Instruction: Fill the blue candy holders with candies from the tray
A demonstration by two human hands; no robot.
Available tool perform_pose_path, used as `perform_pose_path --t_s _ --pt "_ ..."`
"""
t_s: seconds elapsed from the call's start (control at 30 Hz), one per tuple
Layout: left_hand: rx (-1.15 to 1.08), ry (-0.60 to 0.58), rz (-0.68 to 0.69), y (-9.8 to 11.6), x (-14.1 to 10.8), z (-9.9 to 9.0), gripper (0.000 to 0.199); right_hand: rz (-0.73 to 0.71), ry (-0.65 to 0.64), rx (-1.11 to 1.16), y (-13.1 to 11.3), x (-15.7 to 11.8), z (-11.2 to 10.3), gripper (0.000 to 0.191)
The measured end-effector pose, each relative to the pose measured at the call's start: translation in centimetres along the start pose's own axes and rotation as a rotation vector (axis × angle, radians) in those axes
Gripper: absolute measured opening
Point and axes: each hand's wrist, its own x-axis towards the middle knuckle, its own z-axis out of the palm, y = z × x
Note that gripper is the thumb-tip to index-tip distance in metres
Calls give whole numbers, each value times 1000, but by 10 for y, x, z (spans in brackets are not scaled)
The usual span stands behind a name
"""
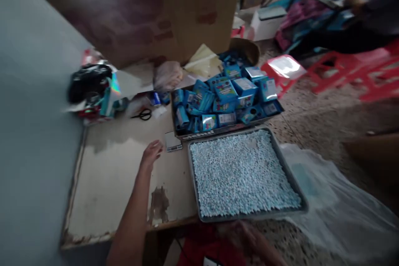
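My left hand [152, 152] reaches over the white table, its fingers loosely stretched and holding nothing I can see. Right beside its fingertips lies a small flat digital scale [173, 142]. A grey tray [249, 215] spread with many small pale blue and white pieces [240, 172] sits to the right of the scale. Below the tray's front edge, near my lap, is my right hand [238, 232], smeared and dim, so its fingers cannot be made out. Behind the tray stands an open carton [224, 128] heaped with small blue printed boxes [226, 90].
Black-handled scissors [144, 114] lie toward the back of the table [106, 183]. A cluttered pile [93, 87] stands against the wall. Clear plastic sheeting [339, 199] spreads at the right. Red stools [343, 70] and a seated person [370, 18] are farther off.
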Motion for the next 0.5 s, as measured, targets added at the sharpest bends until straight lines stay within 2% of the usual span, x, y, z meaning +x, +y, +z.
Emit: perform_pose_path --t_s 0.07,0.1,0.13,0.2,0.27,0.33,0.43,0.5 --pt "-71 49 9 -15 -33 8 68 -3 -220 26 7 -16 -20 98" --pt "-88 59 8 -25 -49 12 65 0 -285 31 9 -24 -29 102" --pt "-99 64 2 -37 -66 16 62 -2 -288 30 10 -32 -39 104" --pt "-118 59 -17 -65 -99 23 58 19 -159 28 11 -45 -56 96" --pt "-135 57 -54 -92 -131 26 56 54 56 23 11 -54 -72 81" --pt "-147 70 -102 -116 -160 24 55 77 211 22 14 -59 -87 76" --pt "-172 121 -168 -142 -193 13 54 86 263 60 19 -62 -106 76" --pt "-207 169 -183 -149 -204 2 52 76 262 91 22 -64 -112 74"
